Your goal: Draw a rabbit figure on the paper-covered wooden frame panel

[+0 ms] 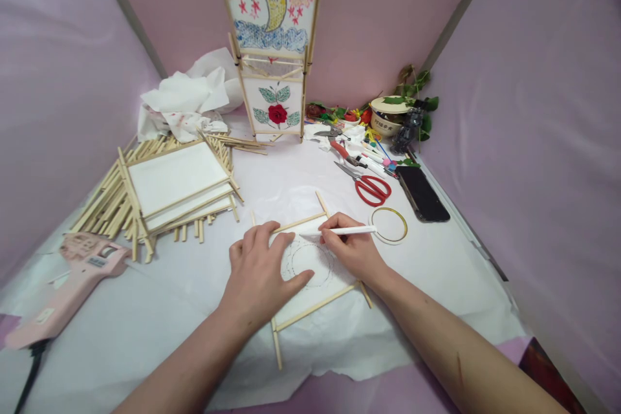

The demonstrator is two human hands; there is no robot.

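A white paper panel point(317, 296) framed with thin wooden sticks lies flat before me, with a dashed circle and a partly drawn outline on it. My left hand point(262, 265) rests on the panel's left side, its thumb and fingers spread apart. Pinched in my right hand point(352, 247) is a white pen point(356, 230), its tip near the paper just above the circle. A yellow ring point(405, 228) lies on the table beyond the right hand, beside the pen's back end.
Framed panels point(177, 174) sit on loose sticks point(99, 207) at left, above a pink glue gun point(72, 288). A decorated lantern point(277, 94) stands at the back. Red-handled scissors point(372, 190), pliers point(345, 152), a phone point(423, 194) and a bowl point(385, 121) are at right.
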